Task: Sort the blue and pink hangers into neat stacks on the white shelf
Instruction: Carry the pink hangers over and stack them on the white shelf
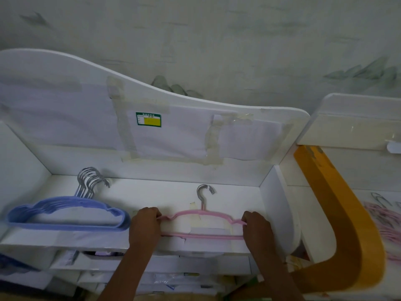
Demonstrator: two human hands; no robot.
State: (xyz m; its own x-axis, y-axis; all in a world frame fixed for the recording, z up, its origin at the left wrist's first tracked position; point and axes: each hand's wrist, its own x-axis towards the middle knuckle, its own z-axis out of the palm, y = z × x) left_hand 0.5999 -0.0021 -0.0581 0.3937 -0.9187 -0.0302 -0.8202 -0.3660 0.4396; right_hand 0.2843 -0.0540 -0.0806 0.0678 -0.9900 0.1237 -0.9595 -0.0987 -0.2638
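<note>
Pink hangers [202, 222] lie flat on the white shelf [152, 192], right of centre, thin velvety frame with notched shoulders, chrome hook [205, 192] pointing to the back panel; how many lie in that pile cannot be told. Left hand [145, 222] grips the left shoulder end, fingers [153, 211] curled round it. Right hand [257, 227] grips the right shoulder end the same way, fingers curled tight on the frame. Blue hangers [67, 216] sit in a stack on the left of the shelf, well apart from the pink, frames nested, their chrome hooks [92, 179] fanned a little toward the back. Shelf floor carries taped paper patches under the pink pile. Back panel [86, 83] is white with a wavy top edge, covered with taped sheets and a green and yellow label [148, 119]. Below the shelf front, stacked white boxes, blurred. Right of the shelf, a curved yellow wooden piece [338, 213]; beyond it more pink hangers [382, 216], blurred, at the frame edge. Wall behind bears a pale painted landscape.
</note>
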